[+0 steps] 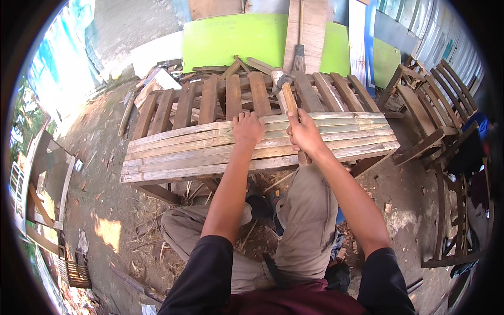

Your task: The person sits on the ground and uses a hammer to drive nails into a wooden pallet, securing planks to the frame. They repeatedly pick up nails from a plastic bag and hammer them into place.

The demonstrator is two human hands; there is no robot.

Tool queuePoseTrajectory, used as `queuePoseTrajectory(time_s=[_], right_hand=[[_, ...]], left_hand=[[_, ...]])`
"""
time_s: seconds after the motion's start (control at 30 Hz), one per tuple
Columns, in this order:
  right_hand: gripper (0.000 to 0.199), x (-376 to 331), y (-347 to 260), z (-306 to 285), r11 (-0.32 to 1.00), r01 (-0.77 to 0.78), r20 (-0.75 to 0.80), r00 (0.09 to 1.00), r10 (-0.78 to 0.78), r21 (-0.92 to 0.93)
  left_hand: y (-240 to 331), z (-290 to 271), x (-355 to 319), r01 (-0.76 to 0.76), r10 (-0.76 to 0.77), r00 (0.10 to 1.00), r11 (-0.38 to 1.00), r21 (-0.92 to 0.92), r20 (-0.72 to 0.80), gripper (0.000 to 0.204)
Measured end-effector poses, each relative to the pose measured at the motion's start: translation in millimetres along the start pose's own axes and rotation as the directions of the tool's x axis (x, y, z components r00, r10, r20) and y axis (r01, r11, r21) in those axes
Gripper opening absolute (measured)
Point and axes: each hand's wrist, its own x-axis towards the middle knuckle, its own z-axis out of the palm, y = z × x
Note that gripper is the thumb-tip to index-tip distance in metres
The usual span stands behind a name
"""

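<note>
Nearest, the person's knees in grey-brown trousers (307,220) bend before a low wooden frame (160,193). Across its top lie long bamboo strips (178,152), side by side, running left to right. The left hand (248,127) rests palm down on them, left of the middle, its fingers bent near the far edge; whether they grip that edge I cannot tell. Just to its right, the right hand (305,131) has its fingers wrapped around the handle of a hammer (289,98), whose head points far, toward a row of dark wooden slats (185,107). The step in hand seems to be steadying the strips with the hammer ready; a blow would call for lifting its head and keeping the left fingers well apart. Farther off stand a broom (298,58) and a lime-green panel (226,42).
</note>
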Motion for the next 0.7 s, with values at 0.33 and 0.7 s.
queuePoseTrajectory(time_s=[0.33, 0.7], right_hand=[[0.029, 21, 59, 14, 0.951, 0.101, 0.026, 0.995, -0.098, -0.293], [0.029, 5, 50, 10, 0.987, -0.031, 0.012, 0.999, 0.033, -0.156]], left_hand=[[-6, 3, -4, -0.004, 0.003, 1.000, 0.999, -0.037, -0.021, 0.039], [-16, 12, 3, -0.053, 0.044, 0.990, 0.996, -0.067, -0.133, 0.034]])
